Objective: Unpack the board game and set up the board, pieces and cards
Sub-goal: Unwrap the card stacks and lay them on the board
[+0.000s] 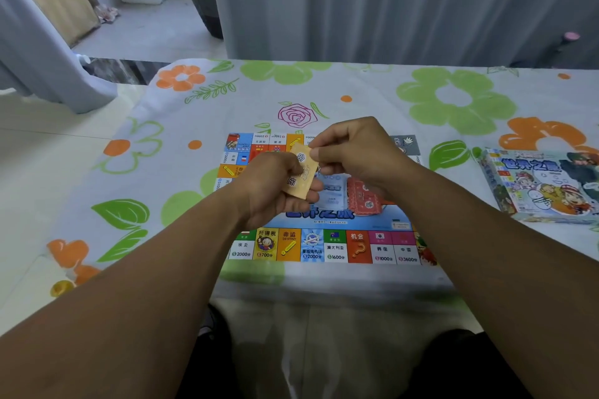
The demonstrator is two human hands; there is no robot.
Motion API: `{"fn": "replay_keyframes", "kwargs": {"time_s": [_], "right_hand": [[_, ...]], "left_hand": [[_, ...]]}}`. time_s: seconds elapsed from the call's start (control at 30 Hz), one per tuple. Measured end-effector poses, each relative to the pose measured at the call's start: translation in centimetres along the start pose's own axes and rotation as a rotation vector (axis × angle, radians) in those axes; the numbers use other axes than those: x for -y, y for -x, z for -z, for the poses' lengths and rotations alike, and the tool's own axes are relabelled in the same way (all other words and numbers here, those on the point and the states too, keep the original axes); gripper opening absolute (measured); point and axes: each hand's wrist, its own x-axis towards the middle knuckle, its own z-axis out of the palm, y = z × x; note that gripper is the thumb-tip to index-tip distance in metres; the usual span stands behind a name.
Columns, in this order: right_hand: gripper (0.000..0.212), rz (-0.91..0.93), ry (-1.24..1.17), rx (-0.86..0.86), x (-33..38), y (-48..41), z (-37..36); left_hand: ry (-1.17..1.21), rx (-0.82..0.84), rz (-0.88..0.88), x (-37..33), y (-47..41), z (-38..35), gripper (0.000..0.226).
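Left hand (275,185): fingers curled under and around the near end of the yellow cards (303,172), thumb side on top. It holds them as a thin pack; I cannot count them.

Right hand (356,152): thumb and forefinger pinch the far end of the same pack, with the other fingers curled in and holding nothing else.

Position: the pack is held in the air above the middle of the board (324,246), clear of it.

Orientation: the printed face is turned up toward the head camera. The long axis runs from the person toward the board's far edge, leaning slightly to the left. The near end sits in the left palm and the far end is in the right pinch.

Below, at the board's centre: blue cards (330,194) with red cards (363,197) just beside them on the right. The box (544,185) lies well to the right of the board on the cloth-covered surface (194,113).

Risks (judgement):
- The right pinch takes only one end. If the left grip eases while a card is peeled off, the pack could fan out and spill.
- A spill would land on the blue and red cards directly beneath, mixing or knocking those piles.
- The cards look thin and slick, so two may come away together.
- The board's near edge lies close to the surface's near edge, where a forearm could nudge it off square.
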Motion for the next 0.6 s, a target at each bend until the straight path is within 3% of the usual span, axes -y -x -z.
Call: {"fn": "replay_keyframes", "kwargs": {"time_s": [0.33, 0.6], "right_hand": [[0.017, 0.017, -0.032, 0.002, -0.6, -0.6, -1.2], [0.018, -0.076, -0.013, -0.026, -0.5, -1.7, -2.1]], "left_hand": [[0.010, -0.069, -0.031, 0.3, -0.6, 0.3, 0.032], [-0.019, -0.128, 0.033, 0.4, -1.0, 1.8, 0.027]]}}
